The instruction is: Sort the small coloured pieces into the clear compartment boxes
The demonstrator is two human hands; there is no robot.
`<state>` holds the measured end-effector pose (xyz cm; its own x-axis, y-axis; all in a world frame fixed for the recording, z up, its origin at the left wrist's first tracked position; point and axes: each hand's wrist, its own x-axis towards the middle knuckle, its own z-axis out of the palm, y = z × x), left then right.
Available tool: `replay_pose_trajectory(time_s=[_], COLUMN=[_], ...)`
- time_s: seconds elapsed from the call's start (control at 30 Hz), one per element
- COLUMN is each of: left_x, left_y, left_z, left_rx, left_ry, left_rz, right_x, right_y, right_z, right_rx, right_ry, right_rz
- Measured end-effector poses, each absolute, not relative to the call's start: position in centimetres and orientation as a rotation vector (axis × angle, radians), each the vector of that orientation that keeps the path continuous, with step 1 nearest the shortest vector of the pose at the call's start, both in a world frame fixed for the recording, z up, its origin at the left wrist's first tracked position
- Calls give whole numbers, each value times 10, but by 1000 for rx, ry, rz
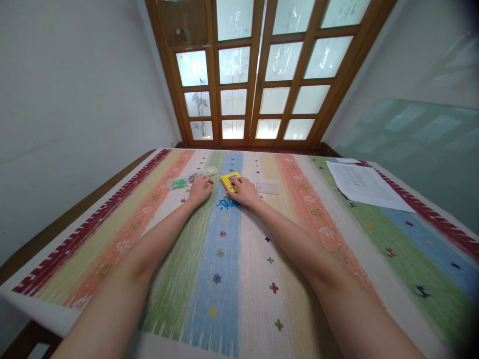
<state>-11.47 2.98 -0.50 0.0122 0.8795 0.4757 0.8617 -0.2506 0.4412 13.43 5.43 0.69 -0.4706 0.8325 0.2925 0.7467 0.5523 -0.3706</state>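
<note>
Both my arms stretch far out over a striped, many-coloured tablecloth (pixel 239 259). My right hand (pixel 245 191) rests with curled fingers on a small yellow square board (pixel 229 180), pinching something too small to name at its near edge. A scatter of small blue pieces (pixel 225 203) lies just in front of that hand. My left hand (pixel 200 189) lies on the cloth with fingers bent, beside clear bags: one with green pieces (pixel 178 184), one with greyish pieces (pixel 193 177). I cannot make out whether the left hand holds anything.
A clear flat lid or tray (pixel 268 187) lies right of the yellow board. Another small clear bag (pixel 210 171) sits behind the left hand. A printed paper sheet (pixel 364 184) lies at the far right. A wooden glazed door (pixel 258 75) stands behind the table.
</note>
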Motion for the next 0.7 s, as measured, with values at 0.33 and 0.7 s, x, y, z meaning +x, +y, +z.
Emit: replay_pose_trajectory(time_s=[0.33, 0.7], left_x=[-149, -138], left_y=[83, 109], left_z=[5, 2], left_rx=[2240, 2343], left_ry=[2224, 2189], left_rz=[792, 519], right_x=[145, 166], right_y=[75, 81], right_z=[8, -2], right_rx=[-1306, -1277], right_ry=[-2367, -2337], right_rz=[138, 100])
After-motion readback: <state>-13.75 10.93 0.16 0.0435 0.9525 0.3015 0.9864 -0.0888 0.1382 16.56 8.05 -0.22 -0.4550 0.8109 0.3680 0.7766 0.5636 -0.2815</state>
